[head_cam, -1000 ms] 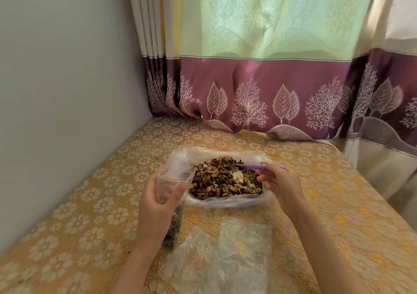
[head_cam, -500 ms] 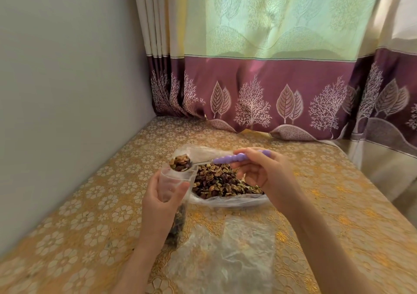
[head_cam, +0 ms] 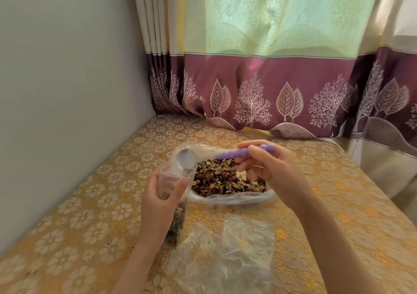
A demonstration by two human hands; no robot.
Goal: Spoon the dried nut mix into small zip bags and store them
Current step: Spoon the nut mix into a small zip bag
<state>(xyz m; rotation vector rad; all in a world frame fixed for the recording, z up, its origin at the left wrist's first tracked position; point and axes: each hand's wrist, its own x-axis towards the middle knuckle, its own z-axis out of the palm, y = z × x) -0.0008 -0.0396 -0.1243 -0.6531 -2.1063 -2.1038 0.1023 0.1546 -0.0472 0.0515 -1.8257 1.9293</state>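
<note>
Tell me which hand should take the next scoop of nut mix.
Right. The right hand already holds the purple spoon, empty, just above the nut mix. The left hand grips the small zip bag open.

Table cover [head_cam: 316, 203]: golden yellow with a repeating pale flower and lace pattern. Curtain [head_cam: 270, 68]: upper part pale green and cream with faint tree outlines; lower band plum purple, printed with white branching trees and tan veined leaves; cream pleats at its left side. Wall [head_cam: 67, 90]: plain grey-white. Spoon [head_cam: 225, 155]: lilac ribbed handle, silver bowl. Nut mix [head_cam: 225, 178]: mottled dark brown, tan and yellowish. Large bag [head_cam: 237, 200], small zip bag [head_cam: 171, 181], and empty bags [head_cam: 225, 255] at the near edge: clear plastic
</note>
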